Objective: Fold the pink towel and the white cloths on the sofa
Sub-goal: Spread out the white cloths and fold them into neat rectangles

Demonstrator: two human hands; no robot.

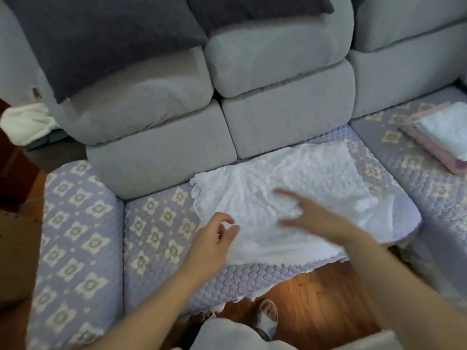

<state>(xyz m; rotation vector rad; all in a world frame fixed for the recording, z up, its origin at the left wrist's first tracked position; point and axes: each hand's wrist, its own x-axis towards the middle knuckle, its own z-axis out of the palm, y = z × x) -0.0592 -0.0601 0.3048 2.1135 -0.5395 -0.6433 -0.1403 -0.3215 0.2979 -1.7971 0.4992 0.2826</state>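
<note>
- Head view: a white cloth (283, 198) is seen spread on the patterned seat cover (156, 223) of the grey sofa (278, 72), crumpled at its left edge, its near edge lying close to the seat front.
- The left hand (214, 238) is held at the cloth's near-left corner, fingers curled; whether the corner is pinched cannot be told.
- The right hand (310, 213) is held low over the cloth's middle, fingers spread and straight, nothing gripped; it is blurred, so contact cannot be confirmed.
- A folded stack is noted on the right seat, well apart: a white cloth (447, 127) on top of the pink towel (427, 145). These appear done.
- Another white bundle (25, 125) is seen beyond the left armrest; what it is cannot be told.
- Judged step: the spread cloth is being smoothed before a fold.
- Risk: wrinkles at the left edge may be trapped in the fold if not flattened, giving a lopsided result.
- Risk: the near edge may be dragged off the seat front toward the wooden floor (316, 299) if the cloth is pulled forward.
- Risk: thin fabric may bunch under a sweeping palm.
</note>
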